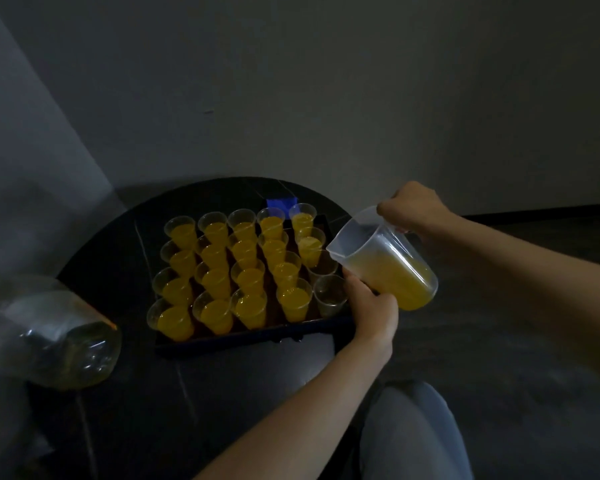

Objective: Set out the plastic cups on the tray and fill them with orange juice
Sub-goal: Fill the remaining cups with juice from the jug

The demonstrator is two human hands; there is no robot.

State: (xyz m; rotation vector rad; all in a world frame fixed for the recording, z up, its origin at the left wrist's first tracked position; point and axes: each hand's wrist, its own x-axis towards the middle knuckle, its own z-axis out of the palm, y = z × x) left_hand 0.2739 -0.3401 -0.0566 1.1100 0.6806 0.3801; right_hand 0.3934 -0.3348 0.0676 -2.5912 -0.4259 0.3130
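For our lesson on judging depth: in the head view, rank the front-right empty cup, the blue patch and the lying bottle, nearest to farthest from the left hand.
1. Empty cup, tray's front-right corner, beside the left hand.
2. Blue patch, behind the tray.
3. Bottle, far left.

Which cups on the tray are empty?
The two nearest cups in the right-hand column: the front-right corner cup and the cup behind it, by the jug. Both are clear; every other cup on the tray holds orange juice.
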